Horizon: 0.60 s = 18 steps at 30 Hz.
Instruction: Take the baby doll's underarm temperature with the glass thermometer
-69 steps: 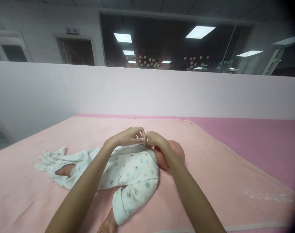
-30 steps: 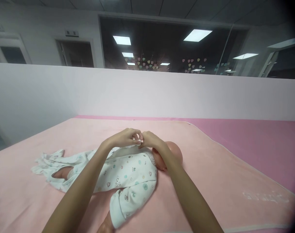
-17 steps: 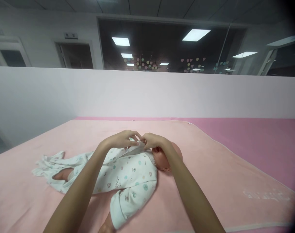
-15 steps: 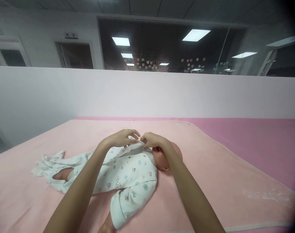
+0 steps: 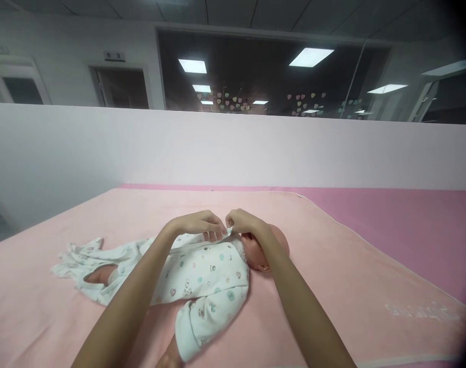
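Note:
A baby doll [image 5: 282, 239] lies on its back with its head to the right, partly behind my right forearm. It wears a white printed garment [image 5: 202, 271], whose near sleeve points toward me. My left hand [image 5: 207, 225] has its fingers closed on the garment's front edge below the doll's chin. Beside it, my right hand [image 5: 238, 221] pinches the same edge near the collar. A small button or snap shows between the two hands. One leg of the doll shows through an opening at the garment's lower part.
A pink blanket [image 5: 351, 286] with a pale border lies under the doll, over a darker pink surface [image 5: 409, 220]. Behind stands a white partition [image 5: 233, 148]. Beyond it are a door [image 5: 123, 88] and a large window with heart stickers.
My left hand has moved right, and its fingers have closed on the garment's edge. The lifted edge has come down a little. My right hand stays near the collar.

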{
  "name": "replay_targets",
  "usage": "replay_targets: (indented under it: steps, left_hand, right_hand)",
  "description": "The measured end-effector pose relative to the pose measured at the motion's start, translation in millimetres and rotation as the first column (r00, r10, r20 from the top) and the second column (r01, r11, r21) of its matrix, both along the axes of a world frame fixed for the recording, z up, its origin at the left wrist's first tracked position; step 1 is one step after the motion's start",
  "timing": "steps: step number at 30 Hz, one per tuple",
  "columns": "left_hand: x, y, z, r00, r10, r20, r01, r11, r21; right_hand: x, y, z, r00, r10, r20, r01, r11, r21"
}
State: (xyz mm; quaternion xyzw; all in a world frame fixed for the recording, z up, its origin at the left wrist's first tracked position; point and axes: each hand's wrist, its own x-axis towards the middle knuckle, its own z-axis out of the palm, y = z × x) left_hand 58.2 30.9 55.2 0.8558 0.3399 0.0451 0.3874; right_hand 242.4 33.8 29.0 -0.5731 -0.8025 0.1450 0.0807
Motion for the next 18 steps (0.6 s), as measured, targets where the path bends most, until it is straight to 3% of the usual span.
replay_targets:
  steps: [2,4,8,10,18]
  left_hand:
    - [4.8,-6.5,4.3,0.999,-0.044,-0.018,0.043,0.997,-0.071]
    - [4.5,-6.1,4.6,1.000,-0.006,0.008,0.007,0.999,-0.035]
    - [-8.6,10.3,-4.3,0.971,0.223,0.088,-0.236,0.954,0.185]
    - [-14.8,17.4,-8.9,0.959,0.281,0.050,-0.285,0.940,0.187]
    - [1.6,1.5,-4.6,0.997,0.034,-0.069,-0.038,0.998,-0.056]
  right_hand:
    - [-0.5,1.0,-1.9,0.999,0.038,-0.004,-0.038,0.999,-0.019]
    - [-0.7,0.6,-2.0,0.999,0.038,0.007,-0.038,0.999,-0.023]
    - [-0.9,-5.1,3.6,0.998,0.043,0.044,-0.041,0.998,-0.051]
    - [-0.5,-7.7,6.9,0.997,0.051,0.055,-0.047,0.996,-0.079]
    - [3.9,-10.6,14.7,0.993,0.093,0.073,-0.077,0.977,-0.197]
